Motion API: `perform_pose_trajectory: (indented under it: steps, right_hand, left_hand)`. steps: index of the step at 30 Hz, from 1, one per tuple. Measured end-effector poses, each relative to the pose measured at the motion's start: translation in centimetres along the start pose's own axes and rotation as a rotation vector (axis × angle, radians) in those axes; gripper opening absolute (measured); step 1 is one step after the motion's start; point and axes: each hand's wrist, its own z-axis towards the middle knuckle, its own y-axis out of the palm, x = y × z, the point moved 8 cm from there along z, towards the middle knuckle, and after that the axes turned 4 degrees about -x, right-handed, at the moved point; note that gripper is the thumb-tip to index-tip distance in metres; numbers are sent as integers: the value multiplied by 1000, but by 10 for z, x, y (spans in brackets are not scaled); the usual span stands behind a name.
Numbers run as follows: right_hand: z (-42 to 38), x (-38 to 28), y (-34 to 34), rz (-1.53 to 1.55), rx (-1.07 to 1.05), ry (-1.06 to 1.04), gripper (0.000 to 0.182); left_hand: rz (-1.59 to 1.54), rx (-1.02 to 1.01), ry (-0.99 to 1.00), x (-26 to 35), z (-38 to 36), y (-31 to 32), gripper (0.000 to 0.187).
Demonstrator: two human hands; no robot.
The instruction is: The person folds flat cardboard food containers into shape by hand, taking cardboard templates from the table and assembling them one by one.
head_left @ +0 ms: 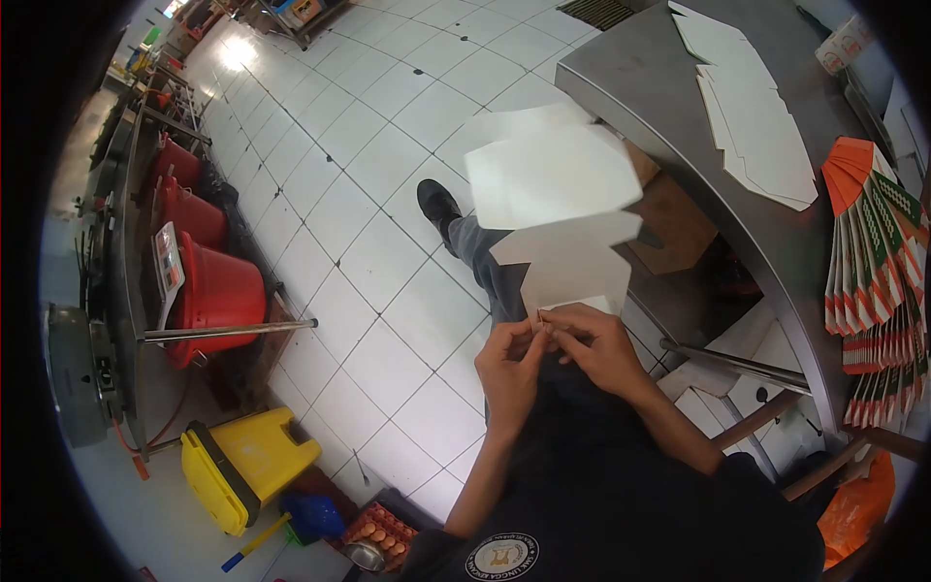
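A white cardboard box blank (pixel 553 175), partly unfolded with cut flaps, extends forward over my lap. My left hand (pixel 511 364) pinches its near edge, fingers pressed together. Right beside it, my right hand (pixel 593 349) grips the same edge, and the fingertips of both hands meet there. The small part between the fingertips is too small to make out. On the metal table (pixel 659 92) to the right lie flat white cardboard blanks (pixel 756 126). Fanned stacks of printed orange, green and white cartons (pixel 873 281) rest at the table's right side.
Red buckets (pixel 223 291) stand on a metal rack at the left. Below are a yellow bin (pixel 252 461), a blue dustpan (pixel 315 516) and egg trays (pixel 383 533). A brown carton (pixel 674 228) sits under the table, an orange bag (pixel 858 509) at lower right.
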Motion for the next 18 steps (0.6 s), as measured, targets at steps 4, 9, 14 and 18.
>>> perform_pose_trajectory:
  steps: [4,9,14,18]
  right_hand:
    - [7,7,-3,10,-35,14,19]
    - [3,9,2,90,48,78,17]
    - [-3,19,-2,228,78,94,17]
    - [-15,-37,-39,-82,389,-89,22]
  left_hand:
    - [123,7,77,5,0,-4,13]
    - [178,43,121,10,-1,1,13]
    - [417,73,234,26,-5,9,12]
    - [460,63,49,27,-6,-7,16]
